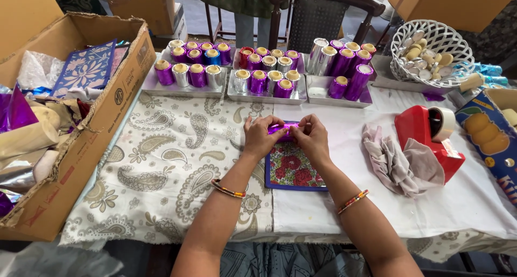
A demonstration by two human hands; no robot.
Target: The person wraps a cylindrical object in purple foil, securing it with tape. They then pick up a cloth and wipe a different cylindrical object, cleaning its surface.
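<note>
Your left hand (261, 138) and right hand (311, 138) meet over the small flowered mat with the blue border (291, 169), near the middle of the desk (463, 201), and both grips are closed on a small piece wrapped in shiny purple foil (284, 129), pinched by the fingertips at either end. Judging by its size, it will be light, and the foil looks thin, slick and quick to crease, so hold it by the ends with light pressure and keep off the smooth middle. Beyond your hands stand silver trays (183, 88) of foil-wrapped cylinders (258, 82); a red tape dispenser (428, 137) and a crumpled grey cloth (396, 161) lie to your right.
</note>
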